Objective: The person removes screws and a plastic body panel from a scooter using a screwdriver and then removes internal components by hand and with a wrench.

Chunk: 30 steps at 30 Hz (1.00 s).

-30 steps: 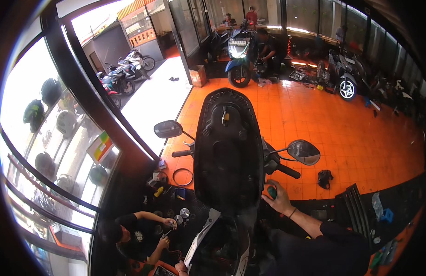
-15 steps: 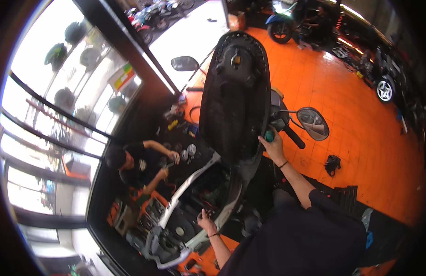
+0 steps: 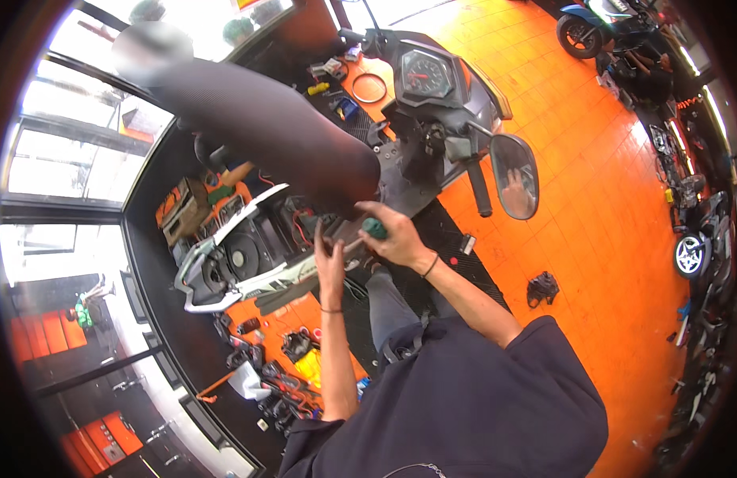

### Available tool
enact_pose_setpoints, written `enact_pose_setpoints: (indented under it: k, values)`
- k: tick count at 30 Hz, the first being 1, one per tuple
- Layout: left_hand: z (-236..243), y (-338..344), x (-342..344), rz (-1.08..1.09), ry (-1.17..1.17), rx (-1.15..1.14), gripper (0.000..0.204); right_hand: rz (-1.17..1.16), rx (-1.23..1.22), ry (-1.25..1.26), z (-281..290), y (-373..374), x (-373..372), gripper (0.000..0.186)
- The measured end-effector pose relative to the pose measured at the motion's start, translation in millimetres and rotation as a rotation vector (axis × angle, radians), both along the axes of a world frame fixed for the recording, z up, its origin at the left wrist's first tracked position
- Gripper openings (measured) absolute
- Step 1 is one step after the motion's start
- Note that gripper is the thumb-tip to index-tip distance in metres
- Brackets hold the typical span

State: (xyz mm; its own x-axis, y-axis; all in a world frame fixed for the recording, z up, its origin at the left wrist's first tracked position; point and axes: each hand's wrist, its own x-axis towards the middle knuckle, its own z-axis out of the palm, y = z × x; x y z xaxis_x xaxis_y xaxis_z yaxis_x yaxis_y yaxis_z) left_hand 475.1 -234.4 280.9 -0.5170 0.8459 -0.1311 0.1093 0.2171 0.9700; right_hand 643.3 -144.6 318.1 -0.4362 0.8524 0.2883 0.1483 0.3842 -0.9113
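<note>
A scooter stands before me, its long dark seat (image 3: 265, 127) tilted up and blurred at its far left end. My right hand (image 3: 402, 239) is closed around a rounded green tool handle (image 3: 374, 229); its tip is hidden. It is beside the seat's lower end. My left hand (image 3: 330, 267) is just left of it, fingers stretched up and apart, with nothing visible in them. Those fingers are at the edge of the scooter's white side panel (image 3: 285, 277). Left of them the open rear body (image 3: 241, 259) shows a round part and red wires.
The handlebar grip (image 3: 480, 190), mirror (image 3: 514, 177) and dial (image 3: 426, 76) are ahead. Behind the seat, a co-worker's arm (image 3: 238, 173) partly shows. Tools and parts (image 3: 293, 382) litter the floor at lower left. A black bundle (image 3: 542, 289) lies on the orange floor.
The seat now leans far to the left, and its underside is out of sight. My left hand has come up beside my right, which still holds the green handle. The view has turned.
</note>
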Motion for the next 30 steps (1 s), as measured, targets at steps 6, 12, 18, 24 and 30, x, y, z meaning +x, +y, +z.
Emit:
enact_pose_setpoints:
  k: [6, 12, 18, 24, 30]
  values:
    - [0.1, 0.9, -35.9, 0.135, 0.014, -0.012, 0.028, 0.176, -0.128, -0.242, -62.6, -46.6, 48.4, 0.041]
    - [-91.0, -62.6, -120.5, 0.454, 0.11, -0.234, 0.044, 0.178, -0.307, -0.614, -167.0, -56.2, 88.2, 0.029]
    - [-194.2, -88.2, -156.6, 0.751, 0.18, -0.052, 0.05, 0.078, -0.143, -0.649, -335.4, -7.1, 83.0, 0.029]
    - [-305.6, -108.1, -176.5, 0.881, 0.511, 0.115, 0.056, 0.043, 0.054, -0.474, -504.3, 83.9, 23.5, 0.043]
    - [-342.1, -79.5, -194.2, 1.122, 0.71, 0.504, 0.069, 0.074, 0.071, -0.429, -589.3, 138.2, -24.0, 0.038]
